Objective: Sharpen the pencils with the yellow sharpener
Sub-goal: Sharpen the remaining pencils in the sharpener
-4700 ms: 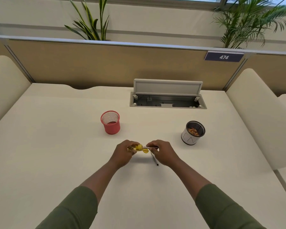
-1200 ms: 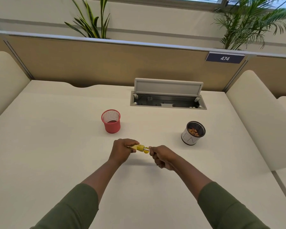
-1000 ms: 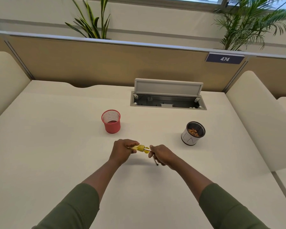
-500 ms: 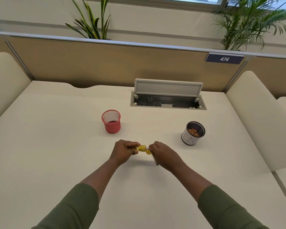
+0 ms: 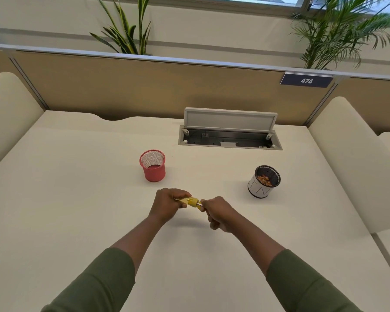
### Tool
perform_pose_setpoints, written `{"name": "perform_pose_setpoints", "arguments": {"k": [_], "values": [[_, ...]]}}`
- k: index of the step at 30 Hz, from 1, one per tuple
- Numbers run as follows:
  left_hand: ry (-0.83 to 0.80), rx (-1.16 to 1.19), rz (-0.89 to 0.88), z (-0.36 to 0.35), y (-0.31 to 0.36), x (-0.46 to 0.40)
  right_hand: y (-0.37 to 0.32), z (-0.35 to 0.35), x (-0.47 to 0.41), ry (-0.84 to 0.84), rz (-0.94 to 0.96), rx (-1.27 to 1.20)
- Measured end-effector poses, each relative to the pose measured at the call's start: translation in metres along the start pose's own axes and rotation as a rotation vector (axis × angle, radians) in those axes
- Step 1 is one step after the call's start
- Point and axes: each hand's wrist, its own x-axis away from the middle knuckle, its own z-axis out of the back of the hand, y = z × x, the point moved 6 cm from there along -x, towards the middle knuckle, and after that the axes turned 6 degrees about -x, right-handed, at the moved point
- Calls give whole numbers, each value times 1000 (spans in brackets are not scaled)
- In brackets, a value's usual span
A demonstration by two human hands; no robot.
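Both hands meet just above the middle of the cream desk. My left hand (image 5: 168, 204) is shut on the yellow sharpener (image 5: 190, 201), which sticks out to the right of its fingers. My right hand (image 5: 218, 213) is shut on a pencil (image 5: 200, 206); only a short silvery bit shows between the sharpener and my fingers, its tip inside the sharpener. The rest of the pencil is hidden in my fist.
A red mesh cup (image 5: 153, 165) stands behind my left hand. A white cup with a black rim (image 5: 264, 181), holding brown shavings, stands at the right. An open cable hatch (image 5: 230, 131) sits at the back. Cream padded dividers flank the desk.
My right hand has twisted back and forth at the sharpener, the wrist rolling so the pencil's free end swings in and out of sight. The left hand and sharpener stayed in place.
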Motion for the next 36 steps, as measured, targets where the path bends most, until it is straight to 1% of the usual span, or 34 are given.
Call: {"name": "perform_pose_setpoints", "arguments": {"k": [2, 5, 7, 8, 12, 14, 17, 19, 21, 24, 27, 30, 32, 34, 35, 36], "values": [[-3, -7, 4, -1, -1, 1, -3, 0, 1, -39, 13, 78], [1, 21, 33, -4, -5, 3, -14, 5, 2, -26, 155, 359], [0, 28, 45, -5, -6, 4, -16, 6, 2, 3, 275, 542], [1, 38, 52, -5, -7, 4, -16, 6, 3, 14, 337, 592], [-14, 30, 54, -4, -11, 2, -16, 4, 10, 59, 610, 793], [-32, 13, 50, -4, -12, 3, -18, 6, 13, 125, 750, 880], [-66, 20, 56, -5, -13, 4, -20, 4, 19, 208, 1012, 1004], [-79, 21, 51, -6, -13, 5, -17, 2, 20, 217, 1096, 1064], [-76, 28, 55, -6, -12, 6, -15, 3, 17, 232, 1081, 1060], [-49, 41, 61, -6, -9, 6, -16, 3, 13, 224, 986, 966], [-32, 49, 56, -5, -5, 5, -16, 0, 10, 171, 842, 919], [-12, 41, 45, -4, -5, 5, -19, -1, 7, 135, 671, 777], [12, 52, 44, -2, -4, 5, -16, 0, 2, 86, 470, 557], [25, 50, 28, -1, -1, 5, -7, 2, -1, 38, 248, 233], [24, 46, 19, -1, 1, 5, -2, 2, -2, 17, 161, 120], [21, 36, 11, 0, 2, 5, 1, 1, -2, -2, 105, 66]]}}
